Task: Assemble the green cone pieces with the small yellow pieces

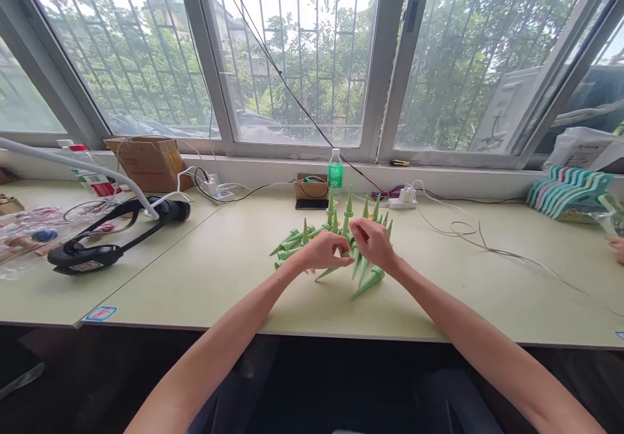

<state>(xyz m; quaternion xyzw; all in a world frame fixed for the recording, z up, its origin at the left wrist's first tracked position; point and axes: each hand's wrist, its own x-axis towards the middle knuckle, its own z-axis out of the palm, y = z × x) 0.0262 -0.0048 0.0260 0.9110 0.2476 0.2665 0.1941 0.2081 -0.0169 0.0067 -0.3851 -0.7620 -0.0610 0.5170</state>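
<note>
Pale green plastic cones are heaped on the table in front of me, several standing point up and others lying on their sides. Small yellowish pieces show among them. My left hand is over the near left of the heap, thumb and forefinger curled together; a bit of green shows at its fingertips, but whether it is gripped is unclear. Close beside it on the right, my right hand is closed with the fingers bent inward above the cones. Whatever it holds is hidden by the hand.
Behind the heap stand a green-labelled bottle, a small cardboard box and a dark phone-like slab. A black headset lies left. Cables and teal hangers are right, with another person's hand at the edge.
</note>
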